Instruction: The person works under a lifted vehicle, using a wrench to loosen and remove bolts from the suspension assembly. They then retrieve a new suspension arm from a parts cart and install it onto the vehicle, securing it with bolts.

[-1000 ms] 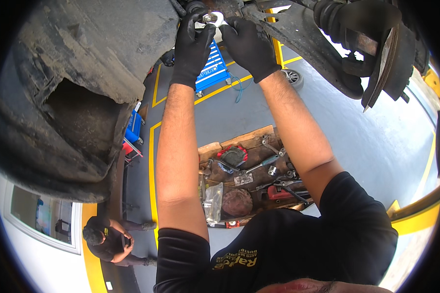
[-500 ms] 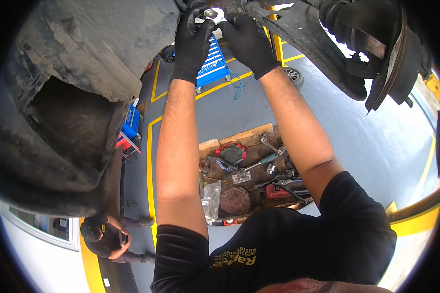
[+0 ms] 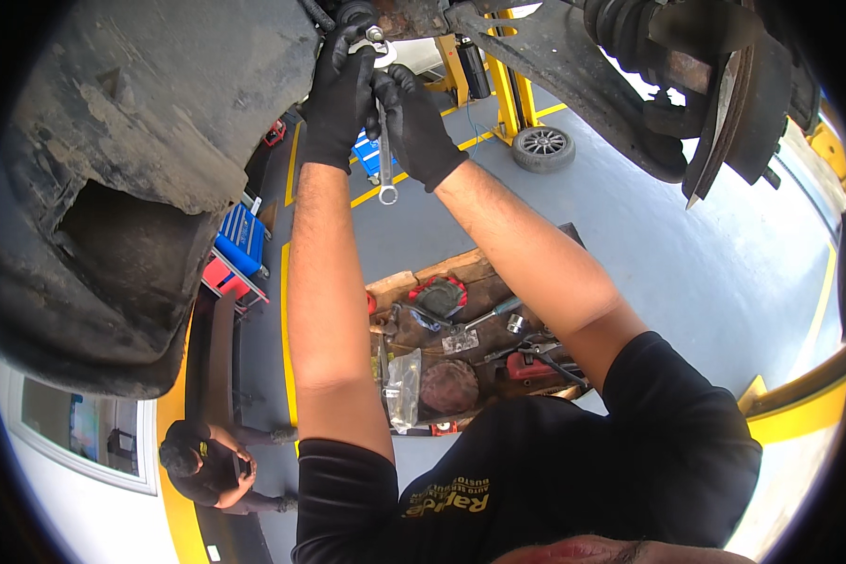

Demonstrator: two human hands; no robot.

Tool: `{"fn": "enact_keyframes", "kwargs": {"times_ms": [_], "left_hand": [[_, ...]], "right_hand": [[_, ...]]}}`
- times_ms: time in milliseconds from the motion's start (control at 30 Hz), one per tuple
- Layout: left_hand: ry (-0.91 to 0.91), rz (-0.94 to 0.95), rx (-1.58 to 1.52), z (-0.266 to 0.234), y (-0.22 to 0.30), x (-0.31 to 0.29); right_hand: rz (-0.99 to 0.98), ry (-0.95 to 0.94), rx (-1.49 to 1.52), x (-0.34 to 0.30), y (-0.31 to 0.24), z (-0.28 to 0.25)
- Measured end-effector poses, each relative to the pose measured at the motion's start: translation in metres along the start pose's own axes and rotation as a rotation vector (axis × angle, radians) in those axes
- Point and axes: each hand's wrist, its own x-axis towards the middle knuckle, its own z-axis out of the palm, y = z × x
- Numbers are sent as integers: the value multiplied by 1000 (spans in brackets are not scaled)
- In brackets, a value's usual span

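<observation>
Both my hands wear black gloves and are raised to the underside of a vehicle, at the top of the view. A silver combination wrench (image 3: 386,169) points downward, its ring end hanging free below my hands. My right hand (image 3: 414,122) is closed round its shaft. My left hand (image 3: 341,99) is closed beside it, with thumb and fingers at the wrench's open-jaw end. Just above the jaw shows a bolt end (image 3: 375,34), next to the left fingertips. The glove hides part of the jaw, so I cannot tell whether it sits on the bolt.
A dirty dark wheel-arch liner (image 3: 150,103) fills the left; a suspension arm (image 3: 573,85) and brake disc (image 3: 728,122) hang right. Below stands a tool-strewn wooden tray (image 3: 484,273). A loose wheel (image 3: 543,148), yellow post (image 3: 510,85), blue tool cart (image 3: 242,237) and seated person (image 3: 202,461) are beyond.
Both hands have come slightly lower and left in view. The wrench's shaft, earlier hidden, now shows pointing down between them. My right hand has shifted in beside the left.
</observation>
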Motion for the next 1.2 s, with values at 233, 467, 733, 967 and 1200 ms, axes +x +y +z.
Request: {"fn": "enact_keyframes", "kwargs": {"times_ms": [233,467,733,967,1200], "left_hand": [[-47,77,55,-1,-18,8],[-54,85,-1,0,-17,6],[-69,40,-107,2,-5,2],[-30,150,20,4,-11,4],[0,148,96,3,-17,6]], "right_hand": [[-361,85,-928,14,-34,-54],[-527,98,-1301,18,-76,-40],[-418,7,-1356,19,-82,-38],[-449,68,-1197,32,-57,-35],[-315,-63,-956,32,-52,-24]]}}
